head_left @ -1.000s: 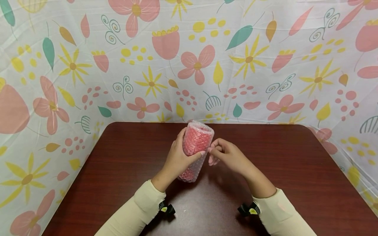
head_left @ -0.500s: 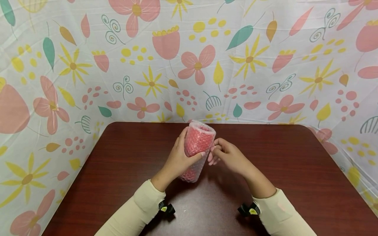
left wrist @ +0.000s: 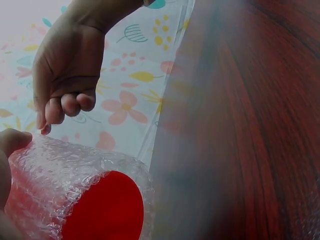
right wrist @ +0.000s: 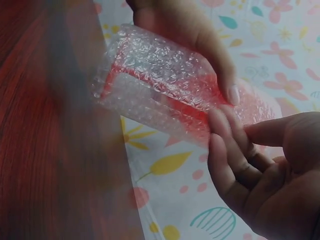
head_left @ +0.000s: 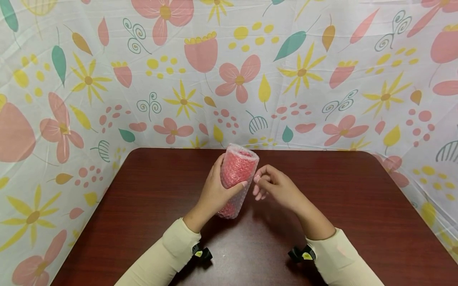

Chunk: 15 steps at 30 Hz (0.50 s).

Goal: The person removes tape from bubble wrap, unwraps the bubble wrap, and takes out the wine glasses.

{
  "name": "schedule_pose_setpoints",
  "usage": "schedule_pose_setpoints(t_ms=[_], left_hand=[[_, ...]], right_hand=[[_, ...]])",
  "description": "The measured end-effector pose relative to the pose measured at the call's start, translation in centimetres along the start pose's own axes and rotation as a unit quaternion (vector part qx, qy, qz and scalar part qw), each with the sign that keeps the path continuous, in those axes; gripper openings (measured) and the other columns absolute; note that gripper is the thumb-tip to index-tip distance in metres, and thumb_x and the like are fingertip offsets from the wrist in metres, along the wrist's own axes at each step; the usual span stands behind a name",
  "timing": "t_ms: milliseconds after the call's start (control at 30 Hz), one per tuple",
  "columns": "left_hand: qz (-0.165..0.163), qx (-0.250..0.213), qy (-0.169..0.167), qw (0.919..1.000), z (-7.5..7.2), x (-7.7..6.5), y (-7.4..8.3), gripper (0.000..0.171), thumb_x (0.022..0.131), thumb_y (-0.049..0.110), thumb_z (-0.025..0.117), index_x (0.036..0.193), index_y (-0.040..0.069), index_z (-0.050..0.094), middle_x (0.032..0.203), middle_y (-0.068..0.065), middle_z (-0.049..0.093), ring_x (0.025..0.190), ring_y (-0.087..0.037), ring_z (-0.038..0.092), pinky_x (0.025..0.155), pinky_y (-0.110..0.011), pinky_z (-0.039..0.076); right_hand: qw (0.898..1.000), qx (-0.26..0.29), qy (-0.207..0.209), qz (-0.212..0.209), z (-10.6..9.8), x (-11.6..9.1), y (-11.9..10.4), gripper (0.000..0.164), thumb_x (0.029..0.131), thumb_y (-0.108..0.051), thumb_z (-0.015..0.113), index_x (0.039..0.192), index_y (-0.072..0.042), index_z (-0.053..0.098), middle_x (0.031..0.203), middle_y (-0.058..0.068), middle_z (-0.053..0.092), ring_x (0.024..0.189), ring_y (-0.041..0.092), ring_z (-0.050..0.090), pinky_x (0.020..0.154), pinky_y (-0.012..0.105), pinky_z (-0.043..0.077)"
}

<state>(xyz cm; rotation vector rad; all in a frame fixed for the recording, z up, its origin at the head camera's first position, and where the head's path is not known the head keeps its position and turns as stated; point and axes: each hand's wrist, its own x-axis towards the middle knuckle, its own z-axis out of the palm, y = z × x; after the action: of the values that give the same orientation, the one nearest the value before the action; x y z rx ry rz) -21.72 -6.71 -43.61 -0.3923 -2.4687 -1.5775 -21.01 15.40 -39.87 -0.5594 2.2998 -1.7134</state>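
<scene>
A red cylinder wrapped in clear bubble wrap (head_left: 239,169) leans over the table in the head view, its upper end tipped away from me. My left hand (head_left: 216,188) grips it from the left, thumb across the front and the other fingers behind. At its right edge, my right hand (head_left: 277,186) has thumb and forefinger pinched together at the wrap. In the right wrist view, the fingertips (right wrist: 220,122) of that hand lie along the bubble wrap (right wrist: 155,62), close to the left thumb. The left wrist view shows the cylinder's flat red end (left wrist: 107,207) inside the wrap.
The dark reddish-brown table (head_left: 150,186) has rounded far corners. A white cloth with a flower print (head_left: 229,71) hangs behind it and along both sides. A black strap with a small device (head_left: 202,253) sits at the left cuff, and a similar one (head_left: 301,254) at the right.
The wrapped cylinder shifts slightly right, then back left and a little up in my left hand. My right hand stays nearly in place at its edge, fingers moving slightly.
</scene>
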Motion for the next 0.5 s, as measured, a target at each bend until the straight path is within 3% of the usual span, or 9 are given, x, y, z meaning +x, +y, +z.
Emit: schedule_pose_setpoints(t_ms=[100,233,500], left_hand=[[-0.006,0.009,0.009,0.9999,0.03,0.05,0.03,0.101,0.078,0.049,0.084,0.157,0.039,0.023,0.144,-0.005,0.047,0.126,-0.023,0.054,0.103,-0.050,0.048],[-0.012,0.013,0.013,0.9998,0.05,0.05,0.03,0.103,0.077,0.049,0.085,0.158,0.037,0.023,0.142,-0.005,0.048,0.126,-0.024,0.054,0.102,-0.050,0.048],[-0.005,0.011,-0.013,0.9998,0.06,-0.05,0.05,0.104,0.077,0.054,0.084,0.158,0.039,0.020,0.148,-0.003,0.045,0.129,-0.024,0.052,0.104,-0.051,0.048]], right_hand=[[1.000,-0.002,0.002,-0.002,-0.14,-0.07,-0.10,0.016,0.106,-0.011,0.049,0.112,0.004,0.051,0.077,0.018,0.067,0.067,0.025,0.071,0.067,0.050,0.060],[1.000,0.009,-0.011,-0.008,-0.25,-0.12,-0.12,0.015,0.105,-0.009,0.048,0.110,0.005,0.051,0.079,0.018,0.068,0.070,0.025,0.073,0.068,0.052,0.060],[1.000,-0.011,-0.002,-0.001,0.01,0.00,-0.13,0.022,0.103,-0.019,0.059,0.106,0.003,0.054,0.077,0.016,0.068,0.066,0.022,0.070,0.065,0.046,0.061]])
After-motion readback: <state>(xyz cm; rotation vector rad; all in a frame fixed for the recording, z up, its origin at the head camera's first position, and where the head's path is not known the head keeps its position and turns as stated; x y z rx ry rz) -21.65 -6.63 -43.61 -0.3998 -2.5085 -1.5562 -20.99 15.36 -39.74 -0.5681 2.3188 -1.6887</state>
